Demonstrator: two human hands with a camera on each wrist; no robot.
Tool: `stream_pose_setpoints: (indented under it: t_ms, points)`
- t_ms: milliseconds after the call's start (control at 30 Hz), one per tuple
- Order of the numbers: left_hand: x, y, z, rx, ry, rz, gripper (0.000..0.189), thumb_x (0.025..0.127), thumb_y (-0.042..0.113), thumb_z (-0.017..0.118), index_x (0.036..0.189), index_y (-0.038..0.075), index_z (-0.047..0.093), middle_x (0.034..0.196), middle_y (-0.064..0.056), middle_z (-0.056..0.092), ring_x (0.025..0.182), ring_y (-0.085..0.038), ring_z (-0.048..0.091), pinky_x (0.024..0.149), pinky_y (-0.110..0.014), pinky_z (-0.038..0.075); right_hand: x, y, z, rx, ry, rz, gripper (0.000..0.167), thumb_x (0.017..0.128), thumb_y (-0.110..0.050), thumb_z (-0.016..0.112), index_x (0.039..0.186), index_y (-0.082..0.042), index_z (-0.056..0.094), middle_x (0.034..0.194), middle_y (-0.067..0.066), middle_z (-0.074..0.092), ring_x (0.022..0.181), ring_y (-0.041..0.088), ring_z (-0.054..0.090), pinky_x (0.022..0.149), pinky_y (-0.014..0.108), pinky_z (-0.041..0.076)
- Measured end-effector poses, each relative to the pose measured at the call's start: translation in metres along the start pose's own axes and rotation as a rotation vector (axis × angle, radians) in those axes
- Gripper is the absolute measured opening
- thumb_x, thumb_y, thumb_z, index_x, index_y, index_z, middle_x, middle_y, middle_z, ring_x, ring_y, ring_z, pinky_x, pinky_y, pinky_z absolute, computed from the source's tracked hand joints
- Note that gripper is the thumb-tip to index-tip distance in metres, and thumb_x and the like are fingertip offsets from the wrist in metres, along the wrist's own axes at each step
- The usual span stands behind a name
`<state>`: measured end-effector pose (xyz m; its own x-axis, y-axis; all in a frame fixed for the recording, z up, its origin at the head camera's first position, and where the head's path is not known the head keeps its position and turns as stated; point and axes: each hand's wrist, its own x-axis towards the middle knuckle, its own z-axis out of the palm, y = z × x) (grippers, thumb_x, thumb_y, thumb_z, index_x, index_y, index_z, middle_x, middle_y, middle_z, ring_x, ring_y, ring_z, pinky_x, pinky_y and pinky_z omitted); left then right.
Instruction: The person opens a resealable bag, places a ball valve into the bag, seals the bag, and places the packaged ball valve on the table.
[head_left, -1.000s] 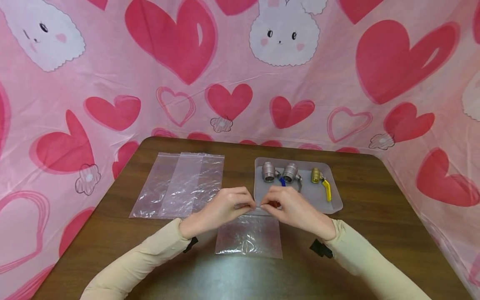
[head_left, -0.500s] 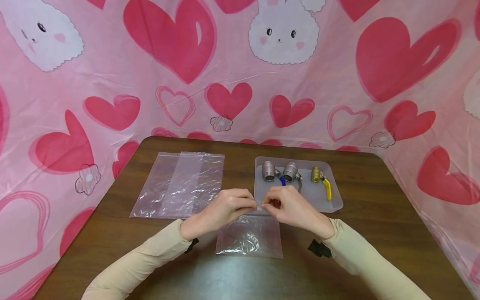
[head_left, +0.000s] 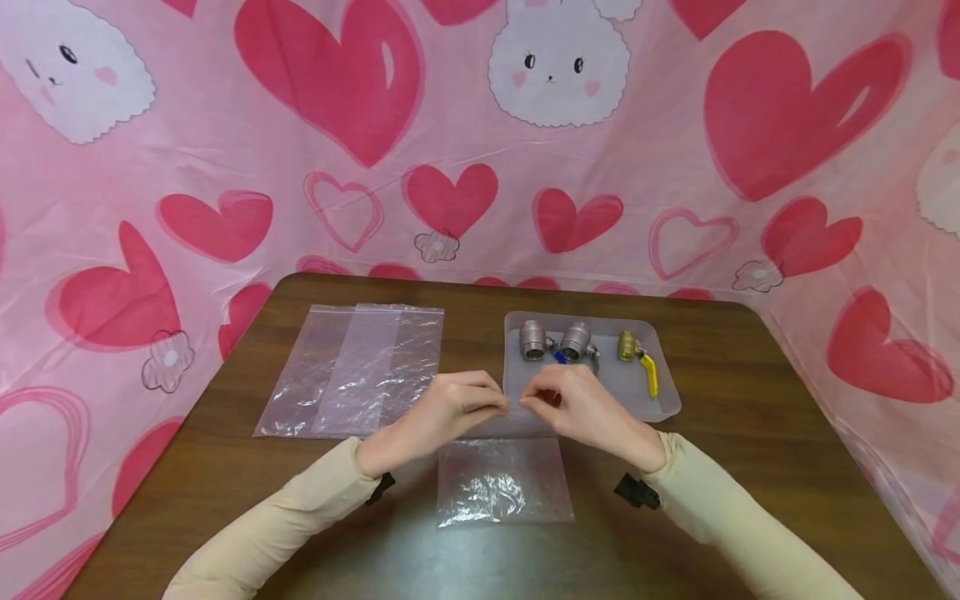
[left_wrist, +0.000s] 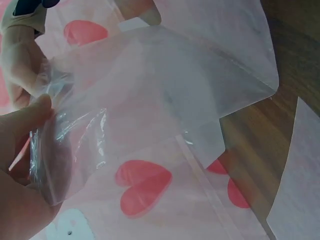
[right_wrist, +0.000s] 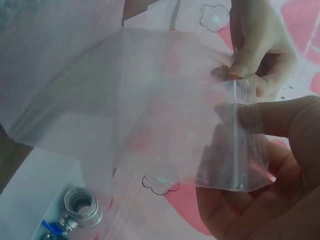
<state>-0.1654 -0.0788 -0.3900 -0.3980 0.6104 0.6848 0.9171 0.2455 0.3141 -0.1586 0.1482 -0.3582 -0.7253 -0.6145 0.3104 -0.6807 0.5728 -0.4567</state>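
Observation:
A clear zip bag (head_left: 504, 487) hangs from both hands over the middle of the table. My left hand (head_left: 442, 412) pinches its top edge on one side, thumb against fingers. On the other side my right hand (head_left: 588, 417) pinches the same edge, a short gap away. The zip strip (right_wrist: 236, 135) runs just beside the fingertips in the right wrist view. I see the bag's film (left_wrist: 130, 95) stretched out flat in the left wrist view. Whether its mouth is parted cannot be made out.
Larger clear zip bags (head_left: 352, 375) lie overlapped at the left of the brown table (head_left: 712, 500). Behind my right hand, a translucent tray (head_left: 667, 408) holds two steel ball valves (head_left: 533, 340) and a brass valve with a yellow lever (head_left: 649, 375). A heart-patterned cloth (head_left: 450, 108) surrounds the table.
Within the last half second the bag's lower part has swung slightly toward me and to the right. Both hands stay at its top edge, and the head view has shifted a little.

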Motion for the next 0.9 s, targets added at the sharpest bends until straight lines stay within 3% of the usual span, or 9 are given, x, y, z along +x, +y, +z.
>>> stream_pose_setpoints:
  t_ms: [100,233,400,600,900]
  points:
    - [0.000,0.000,-0.001,-0.011,0.001,-0.036,0.009,0.080,0.002,0.079,0.088,0.007,0.077,0.086,-0.001,0.072,0.078,-0.007,0.067,0.074,-0.007,0.051,-0.001,0.001,0.000,0.027,0.002,-0.037,0.003,0.090,-0.009,0.072,0.089,-0.011,0.070,0.079,-0.005,0.066,0.069,0.000,0.055,0.061,0.022,0.052]
    - [0.000,0.000,-0.001,-0.022,-0.005,-0.061,0.008,0.082,0.003,0.078,0.088,0.008,0.076,0.086,0.000,0.072,0.079,-0.007,0.067,0.073,-0.008,0.051,-0.002,0.002,-0.002,0.051,-0.018,-0.143,0.016,0.089,-0.004,0.072,0.089,-0.014,0.059,0.080,-0.007,0.059,0.072,0.000,0.052,0.062,0.019,0.051]
    - [0.000,0.002,-0.002,-0.030,-0.020,-0.073,0.008,0.083,0.003,0.077,0.090,0.008,0.076,0.088,0.001,0.072,0.080,-0.006,0.067,0.073,-0.007,0.051,-0.004,0.002,-0.007,-0.023,-0.067,-0.218,0.012,0.090,-0.006,0.071,0.095,-0.017,0.071,0.086,-0.007,0.062,0.075,0.001,0.055,0.067,0.016,0.052]
    - [-0.001,0.003,-0.001,-0.026,-0.021,-0.013,0.010,0.084,0.003,0.077,0.091,0.009,0.076,0.089,0.001,0.072,0.081,-0.005,0.067,0.075,-0.007,0.051,-0.003,-0.002,-0.013,-0.124,-0.107,-0.221,0.016,0.085,-0.011,0.077,0.100,-0.018,0.079,0.083,-0.006,0.060,0.073,0.001,0.057,0.063,0.014,0.048]
    - [0.001,0.002,0.000,-0.005,-0.011,0.060,0.013,0.082,0.004,0.078,0.093,0.009,0.078,0.091,0.001,0.075,0.082,-0.006,0.069,0.078,-0.008,0.052,-0.001,-0.005,-0.016,-0.089,-0.162,-0.225,0.019,0.080,-0.008,0.081,0.099,-0.012,0.079,0.096,-0.003,0.076,0.085,0.007,0.072,0.075,0.021,0.059]
